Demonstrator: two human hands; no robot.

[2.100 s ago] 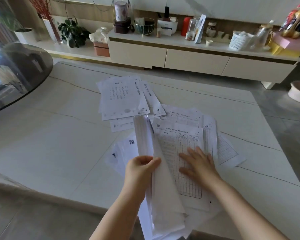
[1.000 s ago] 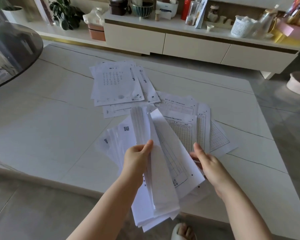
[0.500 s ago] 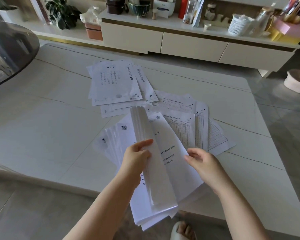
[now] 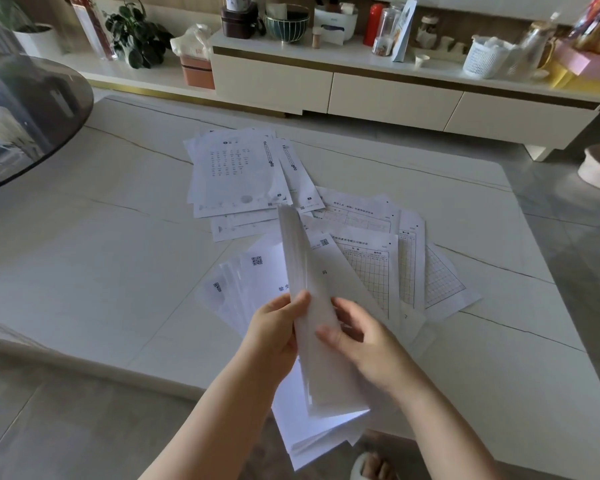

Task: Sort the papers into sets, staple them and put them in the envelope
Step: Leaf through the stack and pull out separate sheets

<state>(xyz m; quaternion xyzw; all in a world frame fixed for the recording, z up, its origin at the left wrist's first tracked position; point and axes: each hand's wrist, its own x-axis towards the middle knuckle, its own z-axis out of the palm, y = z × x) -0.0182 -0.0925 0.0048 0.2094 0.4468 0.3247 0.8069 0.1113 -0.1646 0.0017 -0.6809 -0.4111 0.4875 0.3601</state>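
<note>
I see thin matt white paper in the held stack (image 4: 321,327), its sheets flexing and bowed. The loose sheets (image 4: 236,174) spread out are the same matt printed paper. The worktop (image 4: 84,258) looks like smooth pale stone with fine dark veins and a soft sheen. At my left, the round tabletop (image 4: 32,116) is dark glossy glass, mirroring the room. The basket (image 4: 484,60) looks like white plastic.
</note>
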